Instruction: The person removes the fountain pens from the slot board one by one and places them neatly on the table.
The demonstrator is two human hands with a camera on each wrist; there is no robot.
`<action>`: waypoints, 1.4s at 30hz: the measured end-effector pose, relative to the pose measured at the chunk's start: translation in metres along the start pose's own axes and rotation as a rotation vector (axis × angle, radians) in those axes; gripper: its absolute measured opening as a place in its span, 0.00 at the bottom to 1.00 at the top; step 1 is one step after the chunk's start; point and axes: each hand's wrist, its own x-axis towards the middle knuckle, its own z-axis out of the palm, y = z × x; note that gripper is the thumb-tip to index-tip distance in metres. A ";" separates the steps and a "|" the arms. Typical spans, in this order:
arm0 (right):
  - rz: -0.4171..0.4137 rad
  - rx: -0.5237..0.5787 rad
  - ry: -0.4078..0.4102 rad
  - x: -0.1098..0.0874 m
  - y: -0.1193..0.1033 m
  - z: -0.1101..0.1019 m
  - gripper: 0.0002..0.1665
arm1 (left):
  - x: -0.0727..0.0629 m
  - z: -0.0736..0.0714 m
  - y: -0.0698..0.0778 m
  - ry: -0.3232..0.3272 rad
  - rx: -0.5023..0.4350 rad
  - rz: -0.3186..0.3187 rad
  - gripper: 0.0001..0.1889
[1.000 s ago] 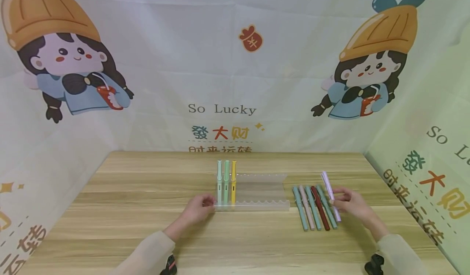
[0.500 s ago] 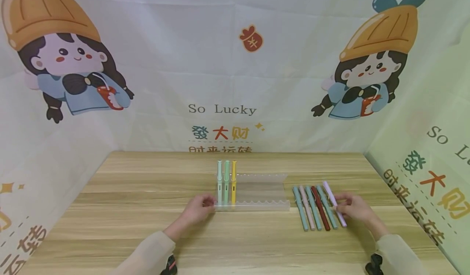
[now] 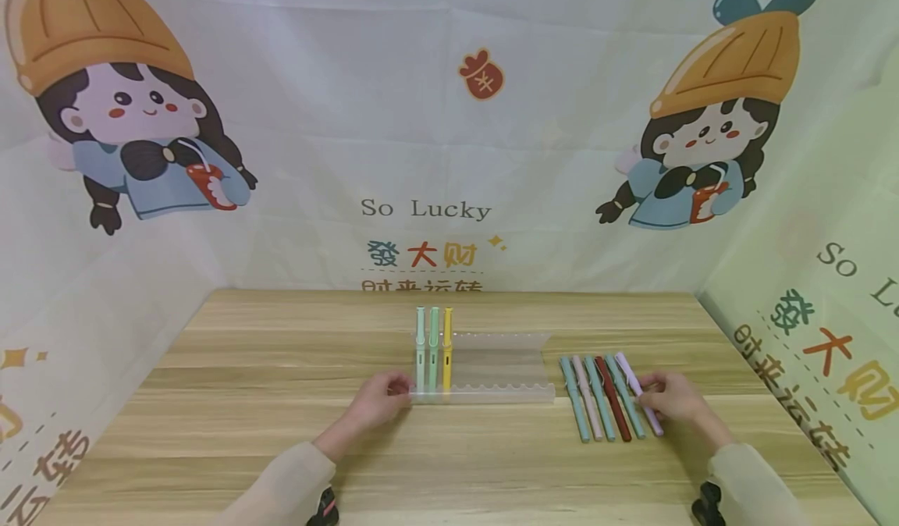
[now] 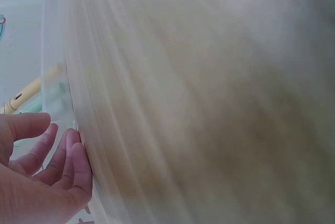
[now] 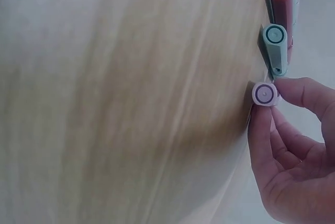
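Note:
My right hand (image 3: 676, 396) pinches a lavender pen (image 3: 630, 374) between thumb and fingers at the right end of a row of pens. The lavender pen lies close to the table, beside a teal pen (image 3: 625, 395); its round end (image 5: 265, 94) faces the right wrist camera. Left of these are a dark red pen (image 3: 613, 398), another teal pen (image 3: 600, 398), a pink pen (image 3: 587, 397) and one more teal pen (image 3: 573, 398). My left hand (image 3: 382, 396) holds the left end of a clear pen rack (image 3: 502, 395), its thumb and fingers curled at the corner.
In the rack's leftmost slots rest a pale blue pen (image 3: 420, 354), a green pen (image 3: 433, 354) and a yellow pen (image 3: 447, 354). The wooden table (image 3: 463, 463) ends at a printed cloth backdrop (image 3: 421, 159), which also hangs along both sides.
My right hand has lowered the lavender pen toward the table and set it alongside the row, its cap end shifting down and nearer the teal pen. The left hand and rack stay put.

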 end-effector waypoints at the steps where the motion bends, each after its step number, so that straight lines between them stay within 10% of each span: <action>1: 0.004 0.004 -0.002 0.000 0.000 0.000 0.20 | 0.000 0.000 0.000 0.000 0.000 0.001 0.08; 12: 0.029 0.039 0.013 -0.001 0.000 0.001 0.20 | 0.002 0.000 -0.003 -0.005 0.008 0.022 0.07; 26: -0.055 -0.001 0.251 0.007 -0.032 0.016 0.18 | 0.002 0.000 -0.003 -0.016 0.017 0.026 0.08; 42: -0.117 0.211 0.133 0.021 -0.080 0.071 0.15 | 0.001 0.000 -0.002 -0.014 0.012 0.016 0.08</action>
